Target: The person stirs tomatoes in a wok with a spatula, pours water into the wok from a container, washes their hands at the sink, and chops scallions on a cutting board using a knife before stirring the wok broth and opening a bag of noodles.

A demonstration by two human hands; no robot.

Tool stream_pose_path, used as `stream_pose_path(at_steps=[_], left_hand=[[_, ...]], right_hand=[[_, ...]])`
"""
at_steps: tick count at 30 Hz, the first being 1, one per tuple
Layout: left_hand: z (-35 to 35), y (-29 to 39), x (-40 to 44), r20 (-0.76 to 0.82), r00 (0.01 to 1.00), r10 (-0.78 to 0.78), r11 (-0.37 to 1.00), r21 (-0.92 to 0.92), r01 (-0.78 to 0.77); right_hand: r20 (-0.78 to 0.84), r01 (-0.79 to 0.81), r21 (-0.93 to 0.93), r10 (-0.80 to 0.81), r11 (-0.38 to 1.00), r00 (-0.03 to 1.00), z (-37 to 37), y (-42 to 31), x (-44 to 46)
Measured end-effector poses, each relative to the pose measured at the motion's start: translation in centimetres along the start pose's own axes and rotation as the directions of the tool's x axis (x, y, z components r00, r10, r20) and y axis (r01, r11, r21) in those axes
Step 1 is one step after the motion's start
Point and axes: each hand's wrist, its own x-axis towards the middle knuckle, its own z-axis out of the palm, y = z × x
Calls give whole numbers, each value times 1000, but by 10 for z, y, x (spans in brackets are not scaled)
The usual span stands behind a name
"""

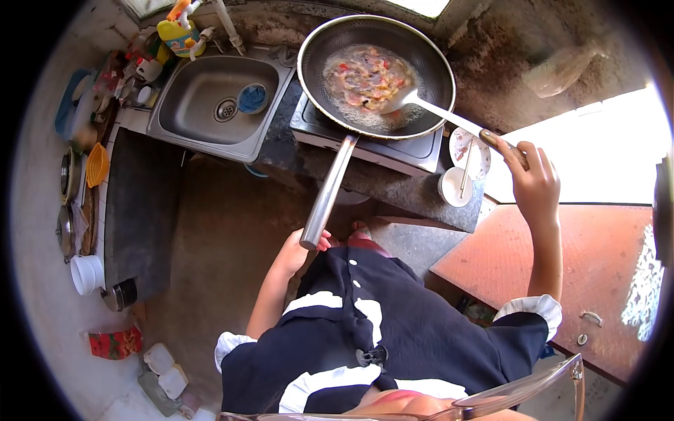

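My right hand [535,179] is wrapped around the wooden grip of a spatula [442,112], which has a pale metal shaft. Its blade lies in a large dark wok [375,126], at the edge of chopped food [365,74] with red pieces in bubbling liquid. The wok sits on a gas stove [400,154], and its metal handle [330,189] points toward my body. Below the handle's end is my left hand [291,254], fingers curled and partly covered by the handle. Whether it touches the handle, or holds anything, is hidden.
A steel sink [158,116] with a blue-lined bowl [253,99] is left of the stove. A white bowl [456,188] with chopsticks and a patterned plate [477,151] stand to the right. A yellow spray bottle [177,36] is behind the sink; an orange cabinet panel [533,259] is on the right.
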Motion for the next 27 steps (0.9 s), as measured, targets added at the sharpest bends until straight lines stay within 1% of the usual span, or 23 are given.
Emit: stream_pose_path(at_steps=[3, 6, 9, 12, 15, 18, 22, 24, 27], left_hand=[[-3, 6, -4, -12, 999, -38, 997, -66, 37], [-4, 10, -9, -31, 999, -21, 998, -57, 20], [-6, 10, -12, -85, 996, -6, 999, 33, 9], [-15, -3, -15, -146, 989, -19, 1000, -11, 17], [-19, -8, -18, -163, 986, -28, 1000, -19, 25], [-19, -6, -18, -175, 984, -36, 999, -33, 31], [-17, -6, -14, -192, 981, -29, 999, -38, 22], [-15, -2, -12, -163, 986, -27, 998, -61, 18], [-9, 6, -10, -141, 989, -48, 996, -87, 35]], right_hand=[[-49, 10, 18, -9, 1000, 999, 18, -3, 13], [-105, 32, 45, -27, 998, 994, 41, -3, 29], [-157, 62, 76, -50, 995, 986, 63, 0, 47], [-171, 65, 94, -49, 993, 984, 77, 0, 64], [-199, 65, 95, -45, 993, 979, 84, 0, 76], [-199, 37, 86, -20, 996, 980, 87, 1, 82], [-136, 14, 70, -4, 997, 991, 78, 6, 78], [-113, 0, 70, 8, 998, 994, 74, 10, 72], [-81, -41, 131, 52, 991, 995, 60, 14, 59]])
